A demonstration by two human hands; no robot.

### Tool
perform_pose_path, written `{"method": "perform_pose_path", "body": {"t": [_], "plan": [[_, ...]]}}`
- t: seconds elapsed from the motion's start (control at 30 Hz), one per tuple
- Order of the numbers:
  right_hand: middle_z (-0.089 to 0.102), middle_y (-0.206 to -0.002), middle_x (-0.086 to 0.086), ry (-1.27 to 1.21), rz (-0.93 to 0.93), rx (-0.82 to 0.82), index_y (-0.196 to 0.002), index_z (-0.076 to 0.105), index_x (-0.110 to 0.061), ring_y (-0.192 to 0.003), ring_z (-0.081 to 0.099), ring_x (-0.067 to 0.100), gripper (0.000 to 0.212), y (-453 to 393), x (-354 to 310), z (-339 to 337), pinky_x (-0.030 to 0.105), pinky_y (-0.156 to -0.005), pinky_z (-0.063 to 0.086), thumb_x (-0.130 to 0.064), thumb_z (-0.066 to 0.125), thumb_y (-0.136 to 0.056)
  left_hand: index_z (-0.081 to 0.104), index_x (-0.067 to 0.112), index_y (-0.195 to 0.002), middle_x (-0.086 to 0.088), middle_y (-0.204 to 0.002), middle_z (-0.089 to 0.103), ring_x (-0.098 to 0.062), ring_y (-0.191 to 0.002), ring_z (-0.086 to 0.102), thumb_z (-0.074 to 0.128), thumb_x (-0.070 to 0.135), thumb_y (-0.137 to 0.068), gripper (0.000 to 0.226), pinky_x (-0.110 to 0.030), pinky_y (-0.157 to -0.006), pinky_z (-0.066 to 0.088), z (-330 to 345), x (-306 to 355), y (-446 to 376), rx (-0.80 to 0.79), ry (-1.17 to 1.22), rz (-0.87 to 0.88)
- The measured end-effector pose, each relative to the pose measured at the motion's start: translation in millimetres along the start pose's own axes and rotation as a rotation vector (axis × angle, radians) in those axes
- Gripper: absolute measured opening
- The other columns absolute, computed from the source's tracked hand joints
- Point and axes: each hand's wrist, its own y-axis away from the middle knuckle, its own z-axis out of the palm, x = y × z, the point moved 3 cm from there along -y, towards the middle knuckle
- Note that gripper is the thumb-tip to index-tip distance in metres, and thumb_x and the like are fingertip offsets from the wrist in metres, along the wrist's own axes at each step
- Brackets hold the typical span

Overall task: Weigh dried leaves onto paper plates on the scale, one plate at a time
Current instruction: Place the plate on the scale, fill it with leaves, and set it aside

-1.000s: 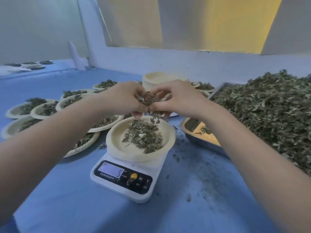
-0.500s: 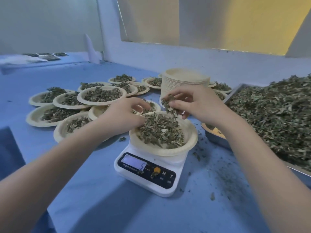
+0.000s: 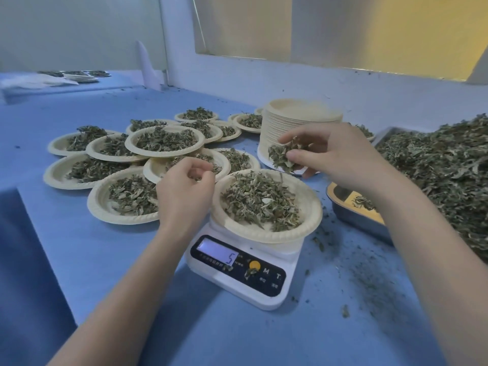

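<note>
Papery dried leaves (image 3: 260, 200), light and crumbly, suit loose pinches: right hand (image 3: 335, 154) holds a tuft, left hand (image 3: 184, 188) curls, seemingly empty.

A: Non-task items?
B: Blue table cover (image 3: 237, 339), runs to the back wall and off to the far left. Darker blue drop (image 3: 29, 273) at the near-left corner; can't tell what it is.
A: Background?
B: White wall (image 3: 343, 87) with dark specks. Window (image 3: 369, 30) above it, frosted, yellowish glow on the right.
A: Anything else?
B: White pointed piece (image 3: 146, 66) upright beside the window frame's post. White sheets (image 3: 34, 81) lying flat at far left.
</note>
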Motion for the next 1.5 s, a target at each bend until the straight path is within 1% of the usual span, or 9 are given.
{"method": "perform_pose_path", "body": {"t": [0.2,0.33,0.4,0.53,0.67,0.8,1.1,1.3,1.5], "plan": [[0.066,-0.091,-0.011,0.021,0.049,-0.033,-0.097,0.071,-0.031,-0.082,0.067,0.006,0.021,1.9,-2.6,8.0,0.007,-0.056,0.049,-0.013,0.068,-0.086,0.067,0.028,-0.083,0.013,-0.074,0.06,0.004,-0.063,0.053,0.06,0.022,-0.084,0.009,-0.018,-0.061,0.041,-1.7,-15.2,3.7,-0.036,0.068,-0.048],[0.068,-0.08,-0.002,-0.004,0.084,-0.001,-0.092,0.073,-0.029,-0.072,0.069,0.01,0.021,5.8,-5.4,4.2,0.003,-0.037,0.033,-0.009,0.067,-0.086,0.068,0.028,-0.083,0.006,-0.075,0.062,-0.012,-0.071,0.058,0.063,0.024,-0.084,0.007,-0.037,-0.073,0.053,-6.3,-23.7,3.7,-0.11,0.173,-0.091],[0.07,-0.076,0.0,-0.011,0.089,0.009,-0.093,0.074,-0.025,-0.065,0.069,0.009,0.022,7.3,-6.3,2.5,0.002,-0.035,0.03,-0.006,0.066,-0.086,0.068,0.029,-0.081,0.007,-0.074,0.063,-0.013,-0.07,0.058,0.063,0.026,-0.084,0.006,-0.039,-0.073,0.052,-7.6,-25.0,3.6,-0.119,0.187,-0.098],[0.071,-0.071,0.002,0.0,0.089,0.015,-0.094,0.076,-0.023,-0.052,0.062,-0.001,0.022,9.2,-8.5,1.1,0.002,-0.035,0.03,-0.005,0.067,-0.084,0.068,0.031,-0.079,0.01,-0.074,0.065,-0.008,-0.066,0.056,0.063,0.028,-0.085,0.008,-0.031,-0.066,0.046,-7.0,-26.4,3.2,-0.151,0.196,-0.107],[0.071,-0.082,0.007,-0.015,0.098,0.028,-0.093,0.075,-0.026,-0.066,0.069,0.01,0.022,10.0,-9.4,-1.0,0.002,-0.036,0.031,-0.007,0.069,-0.083,0.068,0.03,-0.082,0.008,-0.077,0.066,-0.009,-0.067,0.056,0.062,0.03,-0.086,0.007,-0.029,-0.067,0.045,-5.9,-26.1,4.2,-0.18,0.19,-0.089],[0.072,-0.082,0.007,-0.06,0.102,0.027,-0.093,0.075,-0.025,-0.068,0.071,0.012,0.02,11.1,-10.1,-2.7,0.003,-0.036,0.032,-0.008,0.068,-0.084,0.067,0.029,-0.082,0.015,-0.065,0.063,-0.001,-0.059,0.054,0.062,0.031,-0.086,0.007,-0.024,-0.064,0.043,-4.3,-26.5,4.8,-0.195,0.174,-0.076],[0.073,-0.073,0.001,-0.043,0.07,0.024,-0.089,0.075,-0.021,-0.068,0.071,0.009,0.016,9.2,-8.8,-5.9,0.002,-0.038,0.034,-0.008,0.07,-0.084,0.067,0.031,-0.081,0.019,-0.063,0.062,-0.003,-0.06,0.055,0.061,0.031,-0.087,0.008,-0.027,-0.069,0.046,-4.0,-26.7,4.6,-0.201,0.156,-0.054],[0.07,-0.064,-0.013,-0.082,-0.001,0.018,-0.088,0.074,-0.027,-0.057,0.067,0.007,0.013,5.9,-7.1,-10.3,0.009,-0.06,0.048,-0.016,0.072,-0.083,0.067,0.03,-0.081,0.009,-0.074,0.065,-0.012,-0.067,0.057,0.061,0.03,-0.087,0.008,-0.032,-0.071,0.048,-5.1,-25.2,4.7,-0.194,0.168,-0.044],[0.071,-0.07,-0.003,-0.073,-0.008,0.046,-0.091,0.075,-0.026,-0.055,0.062,0.009,0.009,3.1,-4.5,-7.6,0.015,-0.059,0.052,-0.025,0.071,-0.083,0.066,0.031,-0.081,0.011,-0.073,0.064,-0.011,-0.068,0.057,0.061,0.031,-0.087,0.008,-0.029,-0.069,0.046,-5.0,-25.8,4.6,-0.192,0.158,-0.044]]}}
